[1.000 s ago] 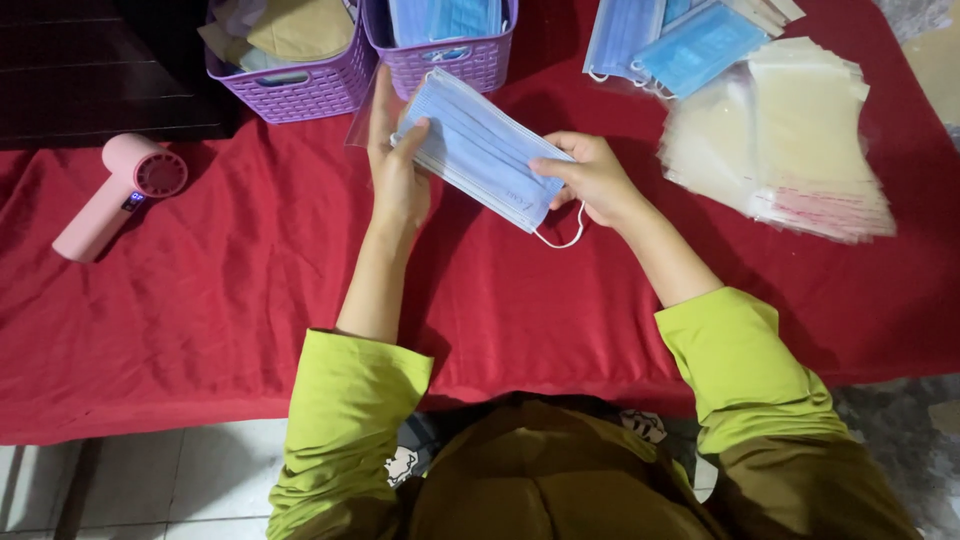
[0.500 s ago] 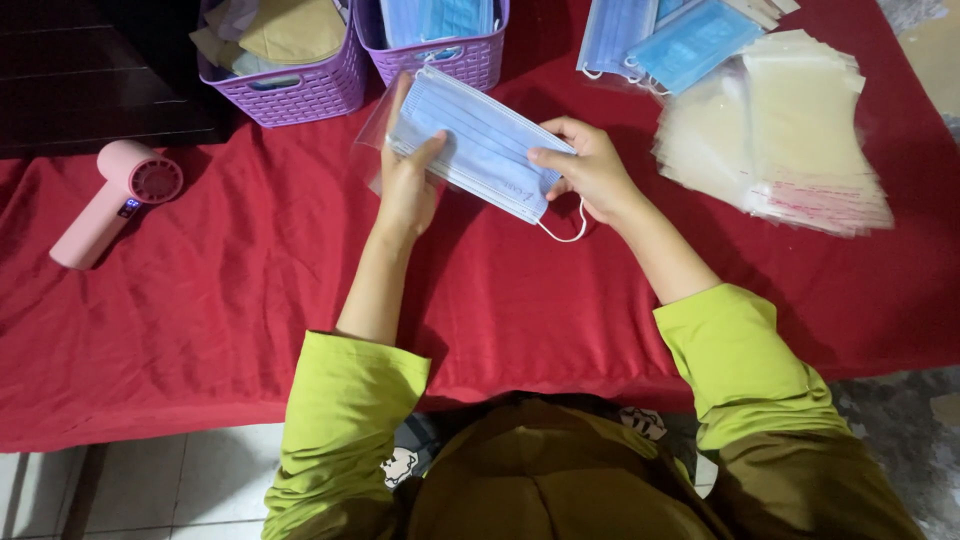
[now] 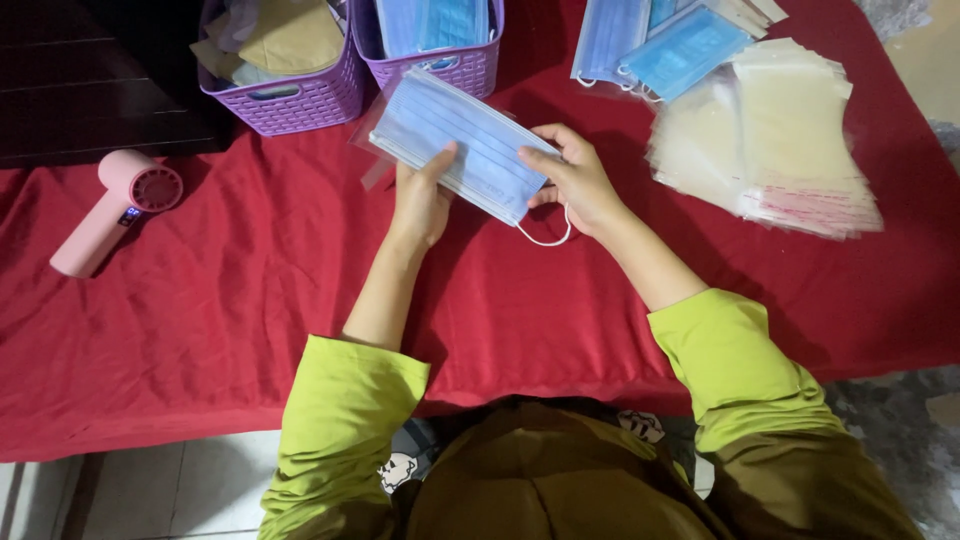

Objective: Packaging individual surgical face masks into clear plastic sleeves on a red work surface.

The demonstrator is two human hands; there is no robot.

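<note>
left hand and right hand both pinch a blue face mask above the red cloth — baskets at 11 o'clock, clear bags at 3 o'clock.

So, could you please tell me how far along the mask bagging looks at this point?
Done: none that I can confirm; the purple baskets hold masks, bagged or not is unclear. In hand: the left hand and right hand hold a blue face mask partly inside a clear sleeve. Left: loose blue masks and a stack of empty clear bags.
</note>
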